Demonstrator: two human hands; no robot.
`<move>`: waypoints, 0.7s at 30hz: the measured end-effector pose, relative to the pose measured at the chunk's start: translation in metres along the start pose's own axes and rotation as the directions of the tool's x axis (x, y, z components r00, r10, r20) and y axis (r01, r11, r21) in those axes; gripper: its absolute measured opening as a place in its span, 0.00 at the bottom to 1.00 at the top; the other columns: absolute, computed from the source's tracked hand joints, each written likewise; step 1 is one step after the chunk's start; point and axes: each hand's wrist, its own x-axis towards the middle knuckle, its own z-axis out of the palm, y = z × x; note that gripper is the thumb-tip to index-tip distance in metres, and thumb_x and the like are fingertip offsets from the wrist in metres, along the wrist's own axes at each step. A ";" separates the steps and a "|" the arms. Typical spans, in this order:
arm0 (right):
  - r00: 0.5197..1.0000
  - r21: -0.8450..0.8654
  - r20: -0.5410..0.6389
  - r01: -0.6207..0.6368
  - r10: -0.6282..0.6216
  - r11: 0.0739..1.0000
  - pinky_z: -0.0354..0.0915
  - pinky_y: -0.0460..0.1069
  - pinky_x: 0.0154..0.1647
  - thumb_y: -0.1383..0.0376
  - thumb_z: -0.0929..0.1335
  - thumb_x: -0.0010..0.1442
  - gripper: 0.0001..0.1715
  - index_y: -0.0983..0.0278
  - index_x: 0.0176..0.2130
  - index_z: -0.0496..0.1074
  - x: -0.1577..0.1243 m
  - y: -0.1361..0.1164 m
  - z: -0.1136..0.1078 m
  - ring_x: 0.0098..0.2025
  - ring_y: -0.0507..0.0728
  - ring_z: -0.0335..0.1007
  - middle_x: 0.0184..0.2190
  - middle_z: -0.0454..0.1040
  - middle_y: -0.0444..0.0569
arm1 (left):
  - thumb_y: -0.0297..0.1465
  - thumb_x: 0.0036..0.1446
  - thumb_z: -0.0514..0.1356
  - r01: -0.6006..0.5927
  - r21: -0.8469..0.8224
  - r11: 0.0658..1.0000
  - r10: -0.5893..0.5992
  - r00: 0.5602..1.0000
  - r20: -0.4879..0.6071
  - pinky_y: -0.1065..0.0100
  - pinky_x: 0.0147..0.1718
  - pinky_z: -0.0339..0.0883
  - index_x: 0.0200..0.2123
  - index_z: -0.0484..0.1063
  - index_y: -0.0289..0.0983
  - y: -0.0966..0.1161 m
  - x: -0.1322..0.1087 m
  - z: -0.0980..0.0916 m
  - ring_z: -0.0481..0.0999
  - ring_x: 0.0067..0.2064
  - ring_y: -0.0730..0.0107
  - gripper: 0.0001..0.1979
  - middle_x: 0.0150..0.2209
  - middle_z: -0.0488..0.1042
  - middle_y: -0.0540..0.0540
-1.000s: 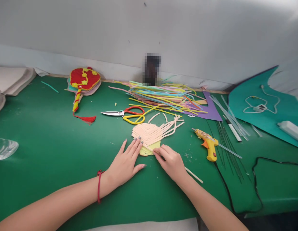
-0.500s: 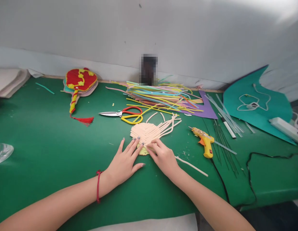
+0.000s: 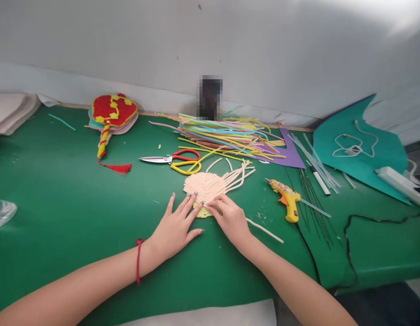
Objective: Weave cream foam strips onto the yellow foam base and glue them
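Centre frame: your left hand (image 3: pixel 178 222) splayed flat on cream piece (image 3: pixel 203 183), right hand (image 3: pixel 232 222) pinching strip (image 3: pixel 266 231). Laying-on, apparently; next needs even pressure.

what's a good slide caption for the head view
Left hand touching pale strips, right hand pinching another strip, scissors just beyond.

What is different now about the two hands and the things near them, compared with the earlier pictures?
The right hand moved left, closer to the left hand, hiding more of the yellow layer. The loose strip's free end shifted away from the person. No grip was visibly taken or released. The left hand stayed flat on the pale piece; scissors and glue gun stayed put.
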 end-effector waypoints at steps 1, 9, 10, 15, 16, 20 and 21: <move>1.000 0.003 -0.005 -0.006 0.006 1.000 0.65 0.45 0.34 0.64 0.65 0.64 0.08 0.61 0.35 0.74 0.000 0.000 0.000 0.36 0.53 0.72 0.33 0.74 0.46 | 0.46 0.64 0.47 0.000 0.002 1.000 0.000 1.000 0.002 0.41 0.62 0.42 0.64 0.56 0.37 0.000 0.000 0.000 0.58 0.64 0.52 0.29 0.65 0.57 0.36; 0.997 0.021 -0.079 0.003 -0.001 1.000 0.66 0.46 0.36 0.64 0.65 0.64 0.10 0.61 0.34 0.76 -0.002 -0.001 0.003 0.36 0.53 0.71 0.31 0.74 0.46 | 0.47 0.64 0.46 -0.003 0.020 1.000 0.003 1.000 0.015 0.41 0.62 0.42 0.64 0.55 0.37 0.000 0.000 0.000 0.58 0.65 0.52 0.30 0.65 0.56 0.36; 0.996 0.021 -0.084 0.015 -0.013 1.000 0.66 0.46 0.36 0.64 0.65 0.64 0.10 0.61 0.34 0.76 -0.002 0.000 0.004 0.36 0.53 0.71 0.31 0.74 0.46 | 0.48 0.64 0.45 -0.003 0.022 1.000 0.002 1.000 0.018 0.41 0.62 0.42 0.64 0.55 0.37 0.000 0.000 0.000 0.58 0.65 0.53 0.31 0.65 0.56 0.36; 0.993 -0.015 -0.068 0.100 -0.101 0.995 0.64 0.47 0.37 0.65 0.64 0.65 0.11 0.62 0.34 0.75 0.001 0.002 0.002 0.36 0.54 0.70 0.32 0.75 0.47 | 0.48 0.65 0.43 -0.008 0.031 0.999 0.007 0.999 0.041 0.41 0.62 0.42 0.64 0.55 0.37 -0.001 0.001 -0.001 0.57 0.65 0.53 0.31 0.65 0.55 0.36; 0.991 -0.030 -0.056 0.120 -0.121 0.992 0.64 0.48 0.37 0.65 0.64 0.65 0.11 0.62 0.34 0.75 0.003 0.003 0.002 0.36 0.54 0.70 0.32 0.75 0.47 | 0.48 0.65 0.43 -0.009 0.032 0.999 0.007 0.999 0.044 0.41 0.62 0.42 0.64 0.55 0.37 -0.001 0.001 -0.001 0.57 0.65 0.53 0.31 0.65 0.56 0.36; 0.972 -0.104 0.024 0.237 -0.235 0.966 0.61 0.50 0.36 0.65 0.64 0.65 0.12 0.63 0.32 0.74 0.012 0.010 -0.002 0.35 0.54 0.69 0.32 0.75 0.47 | 0.48 0.64 0.44 -0.006 0.036 0.999 0.004 0.998 0.055 0.41 0.62 0.41 0.64 0.55 0.36 -0.001 0.002 -0.001 0.57 0.65 0.52 0.31 0.65 0.56 0.36; 0.960 -0.108 0.048 0.281 -0.277 0.954 0.60 0.50 0.36 0.65 0.64 0.65 0.12 0.63 0.32 0.74 0.017 0.013 -0.003 0.35 0.54 0.68 0.32 0.75 0.47 | 0.48 0.64 0.45 -0.006 0.035 0.999 0.004 0.998 0.059 0.41 0.62 0.41 0.64 0.55 0.36 -0.001 0.002 -0.001 0.57 0.65 0.52 0.32 0.65 0.56 0.36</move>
